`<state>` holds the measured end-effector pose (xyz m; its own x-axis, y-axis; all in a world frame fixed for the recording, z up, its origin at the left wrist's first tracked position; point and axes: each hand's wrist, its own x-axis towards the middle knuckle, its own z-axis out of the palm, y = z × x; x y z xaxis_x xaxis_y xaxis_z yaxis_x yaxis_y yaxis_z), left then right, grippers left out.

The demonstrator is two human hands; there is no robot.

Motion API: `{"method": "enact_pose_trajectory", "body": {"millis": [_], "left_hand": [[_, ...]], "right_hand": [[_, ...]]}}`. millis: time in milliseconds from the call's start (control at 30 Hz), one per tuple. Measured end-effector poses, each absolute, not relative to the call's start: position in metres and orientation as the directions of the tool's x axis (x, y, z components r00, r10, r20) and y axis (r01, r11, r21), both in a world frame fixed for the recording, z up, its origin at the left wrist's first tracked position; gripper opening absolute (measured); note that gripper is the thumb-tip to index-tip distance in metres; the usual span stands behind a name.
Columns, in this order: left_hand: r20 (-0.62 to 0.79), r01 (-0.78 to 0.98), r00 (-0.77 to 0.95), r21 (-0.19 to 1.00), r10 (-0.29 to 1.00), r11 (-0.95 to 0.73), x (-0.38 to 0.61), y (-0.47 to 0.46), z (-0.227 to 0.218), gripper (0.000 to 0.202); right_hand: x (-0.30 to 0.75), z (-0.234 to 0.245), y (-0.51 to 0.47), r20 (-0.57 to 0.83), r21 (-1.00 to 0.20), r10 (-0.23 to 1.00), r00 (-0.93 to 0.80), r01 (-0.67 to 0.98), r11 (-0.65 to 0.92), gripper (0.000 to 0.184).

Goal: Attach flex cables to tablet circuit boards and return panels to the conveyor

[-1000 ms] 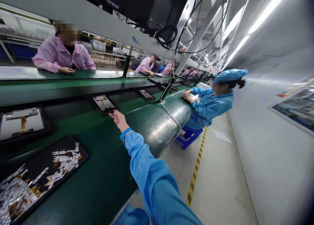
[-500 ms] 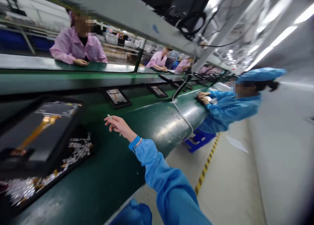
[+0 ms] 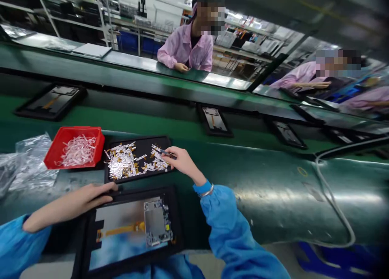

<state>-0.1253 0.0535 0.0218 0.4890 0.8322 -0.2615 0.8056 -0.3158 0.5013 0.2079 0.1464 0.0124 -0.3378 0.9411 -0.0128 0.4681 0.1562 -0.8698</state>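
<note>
A black tray (image 3: 91,230) in front of me carries a screen panel with an orange flex cable and a small circuit board (image 3: 158,223). My left hand (image 3: 88,196) rests on that tray's upper left edge, fingers curled over it. My right hand (image 3: 179,161) pinches dark tweezers (image 3: 166,153) over a second black tray (image 3: 158,142) strewn with small silver and orange parts (image 3: 121,163).
A red bin (image 3: 57,147) of white strips stands left of the parts tray, beside crumpled clear plastic (image 3: 27,157). Black trays with panels (image 3: 214,121) ride the green belt (image 3: 152,123) beyond. People in pink coats (image 3: 190,46) lean on the far counter. A grey cable (image 3: 334,198) lies at right.
My view has swung left from the far belt to my own place. My right hand drew back from a belt tray to the parts tray. A panel tray now lies before me under my left hand.
</note>
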Motion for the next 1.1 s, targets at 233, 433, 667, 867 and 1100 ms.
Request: {"method": "enact_pose_trajectory", "body": {"millis": [233, 433, 667, 867, 1100], "left_hand": [[-0.137, 0.796, 0.57, 0.338, 0.81, -0.502, -0.107, 0.045, 0.024, 0.035], [0.006, 0.706, 0.68, 0.266, 0.733, -0.657, -0.085, 0.052, 0.037, 0.034], [0.065, 0.698, 0.641, 0.364, 0.765, -0.616, -0.072, 0.08, 0.041, 0.036], [0.169, 0.702, 0.446, 0.543, 0.879, -0.461, -0.051, 0.112, 0.029, 0.031], [0.182, 0.492, 0.517, 0.737, 0.837, -0.464, -0.027, 0.121, 0.035, 0.026]], "right_hand": [[0.164, 0.016, 0.164, 0.024, -0.671, 0.899, -0.436, 0.66, 0.338, 0.004], [0.136, 0.008, 0.166, -0.035, -0.56, 0.85, -0.525, 0.715, 0.418, 0.009], [0.135, 0.014, 0.149, -0.005, -0.603, 0.863, -0.505, 0.69, 0.401, 0.011], [0.152, 0.024, 0.133, 0.065, -0.834, 0.883, -0.465, 0.46, 0.304, 0.005], [0.167, 0.016, 0.107, 0.025, -0.965, 0.941, -0.337, 0.237, 0.11, 0.018]]}}
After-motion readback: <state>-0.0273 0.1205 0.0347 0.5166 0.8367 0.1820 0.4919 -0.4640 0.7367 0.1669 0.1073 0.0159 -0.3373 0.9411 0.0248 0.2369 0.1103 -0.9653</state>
